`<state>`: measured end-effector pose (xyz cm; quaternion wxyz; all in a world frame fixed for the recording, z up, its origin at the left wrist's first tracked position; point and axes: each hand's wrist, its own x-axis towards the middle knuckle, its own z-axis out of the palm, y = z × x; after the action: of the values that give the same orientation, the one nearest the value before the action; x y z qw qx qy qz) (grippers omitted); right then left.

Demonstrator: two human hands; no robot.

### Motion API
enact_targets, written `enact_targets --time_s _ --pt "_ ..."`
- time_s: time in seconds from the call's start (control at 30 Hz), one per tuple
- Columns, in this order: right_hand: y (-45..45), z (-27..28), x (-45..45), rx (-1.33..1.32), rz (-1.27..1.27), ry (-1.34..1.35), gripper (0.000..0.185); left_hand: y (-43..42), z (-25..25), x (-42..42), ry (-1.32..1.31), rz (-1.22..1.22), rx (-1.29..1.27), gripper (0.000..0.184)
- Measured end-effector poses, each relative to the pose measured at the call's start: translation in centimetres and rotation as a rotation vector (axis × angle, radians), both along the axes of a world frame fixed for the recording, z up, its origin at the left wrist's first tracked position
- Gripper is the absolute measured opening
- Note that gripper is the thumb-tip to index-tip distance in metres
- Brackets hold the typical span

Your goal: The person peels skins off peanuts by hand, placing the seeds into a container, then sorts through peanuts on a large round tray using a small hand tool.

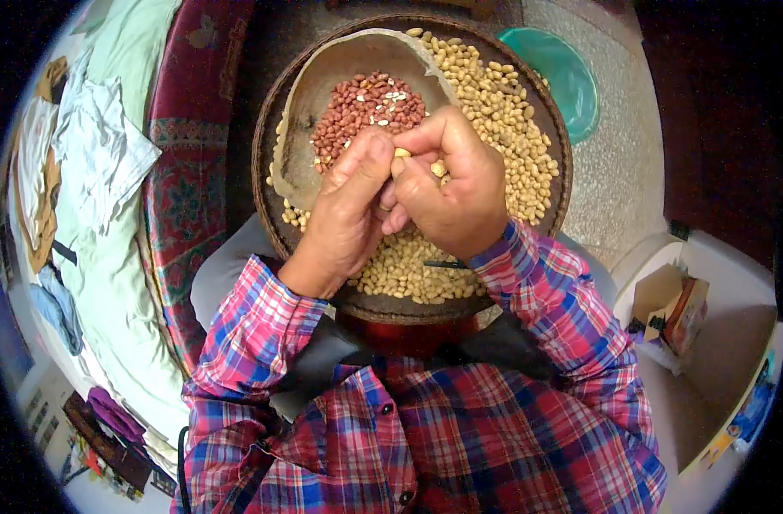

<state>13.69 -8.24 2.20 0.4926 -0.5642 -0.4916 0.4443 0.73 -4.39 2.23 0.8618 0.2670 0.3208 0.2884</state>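
Observation:
My left hand [348, 210] and my right hand [456, 184] meet above a round, dark-rimmed tray [566, 163]. A pale peanut pod [402, 153] is pinched between the fingertips of both hands. More pods [439, 169] show within the curled fingers of my right hand. Behind my hands, a shallow tan bowl [301, 111] rests on the tray and holds red-skinned peanut kernels [357, 111] with a few pale ones among them. Unshelled peanuts [503, 111] cover the tray's right side and the part nearest me.
A green basin [580, 94] stands on the floor beyond the tray's right edge. At the left is a bed with a pale green sheet [108, 283] and clothes [104, 146]. An open white container [726, 343] with a cardboard box [657, 291] is at the right.

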Motion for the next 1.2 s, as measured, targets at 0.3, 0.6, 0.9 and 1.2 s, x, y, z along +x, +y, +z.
enact_targets --time_s 0.3,0.6,0.9,1.2 --pt "-0.1 -0.7 -0.5 0.036 -0.035 0.031 0.027 -0.2 -0.2 0.1 0.005 0.020 -0.010 0.028" --pt "1.3 0.3 0.3 -0.136 0.035 0.517 0.014 0.7 -0.1 0.3 -0.044 0.062 -0.007 0.040" --pt "1.4 0.1 0.5 0.025 0.009 0.196 0.012 0.8 -0.2 0.4 0.109 0.028 0.101 0.034" --pt "1.5 0.4 0.9 0.157 0.005 -0.103 0.011 0.5 -0.5 0.5 0.187 0.024 0.223 0.030"
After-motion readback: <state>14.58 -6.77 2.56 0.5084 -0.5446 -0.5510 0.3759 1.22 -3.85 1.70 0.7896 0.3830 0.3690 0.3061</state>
